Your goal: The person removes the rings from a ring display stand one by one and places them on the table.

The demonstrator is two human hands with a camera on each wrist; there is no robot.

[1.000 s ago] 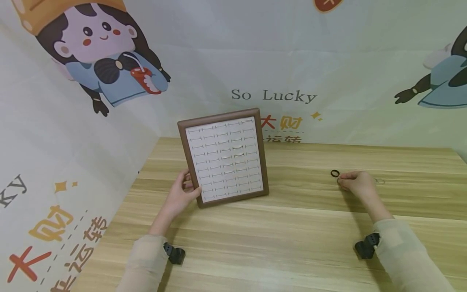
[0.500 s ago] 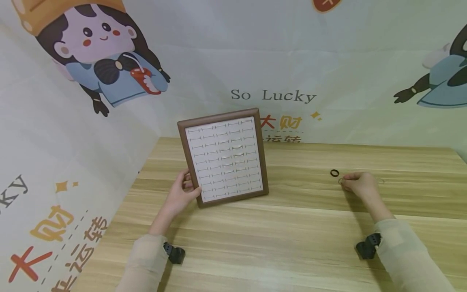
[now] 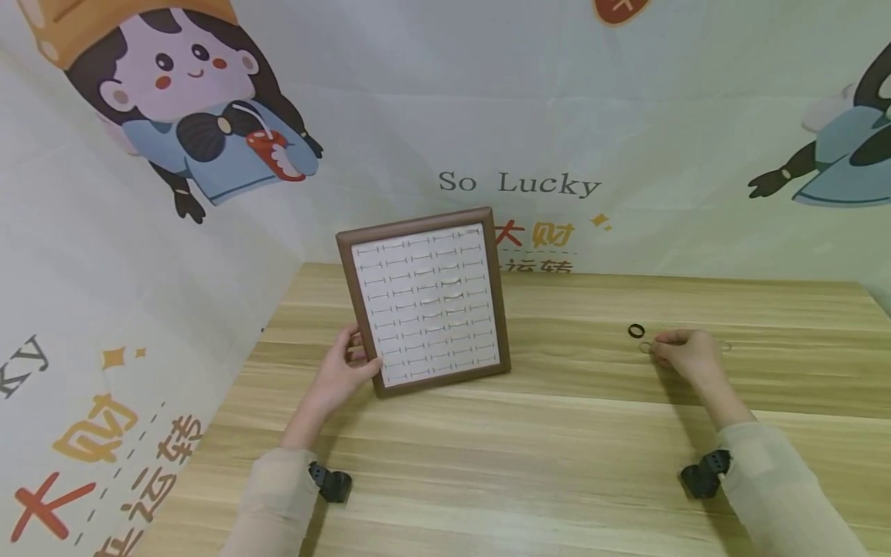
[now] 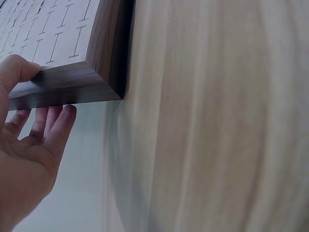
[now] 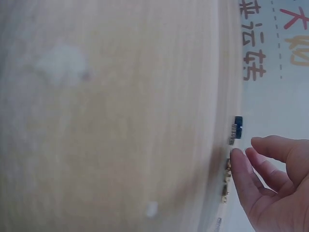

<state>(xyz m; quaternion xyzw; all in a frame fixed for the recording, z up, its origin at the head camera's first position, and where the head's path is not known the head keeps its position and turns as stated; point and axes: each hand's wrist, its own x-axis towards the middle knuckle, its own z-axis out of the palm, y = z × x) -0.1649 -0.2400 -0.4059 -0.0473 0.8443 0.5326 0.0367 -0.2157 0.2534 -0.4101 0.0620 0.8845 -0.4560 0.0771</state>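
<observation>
A ring display board (image 3: pixel 426 305) with a brown frame and a slotted white pad stands tilted on the table. My left hand (image 3: pixel 346 363) grips its left edge, thumb on the front and fingers behind; in the left wrist view, the fingers (image 4: pixel 60 126) show behind the frame. My right hand (image 3: pixel 685 354) is low over the table at the right, its fingertips beside a thin ring (image 3: pixel 646 348). A black ring (image 3: pixel 636 331) lies just beyond. In the right wrist view, thumb and forefinger stand slightly apart, with nothing seen between them; gold rings (image 5: pixel 228 169) sit close by.
Another thin ring (image 3: pixel 726 346) lies right of my right hand, partly hidden. The wood-grain table (image 3: pixel 529 472) meets a printed cloth backdrop (image 3: pixel 390 108) at the back and left. Each wrist carries a small black camera (image 3: pixel 336 486).
My right hand has drawn back slightly to the right, and the thin ring beside its fingertips shows more. The left hand and the board hold still.
</observation>
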